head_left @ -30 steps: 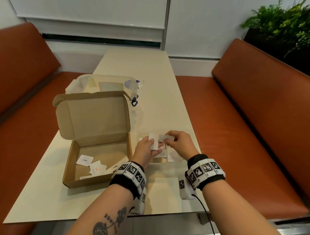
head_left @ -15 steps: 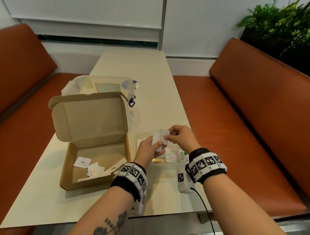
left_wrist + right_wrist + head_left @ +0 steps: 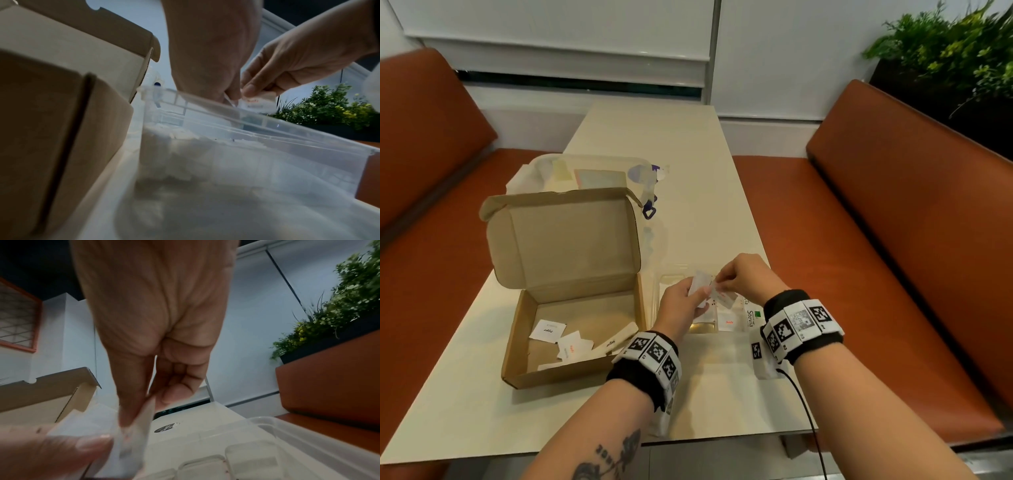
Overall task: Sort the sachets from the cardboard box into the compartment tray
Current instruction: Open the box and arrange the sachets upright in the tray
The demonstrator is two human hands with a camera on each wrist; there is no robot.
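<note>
Sachets [image 3: 697,286] pinched by left hand [image 3: 681,308] — right hand [image 3: 748,279] too, above compartment tray [image 3: 671,277]

A clear bag [image 3: 589,174] lies on the table [image 3: 688,144]; orange benches [image 3: 893,212] flank it, with a plant [image 3: 955,51] behind the right one.

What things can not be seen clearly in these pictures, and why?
- Sachets in the left hand: head view, the count is unclear because the fingers cover them.
- Print on the sachet pinched by the right hand: left wrist view, blurred.
- Compartment tray contents: head view, partly hidden under both hands.
- Cardboard box near corner: its front wall hides it.
</note>
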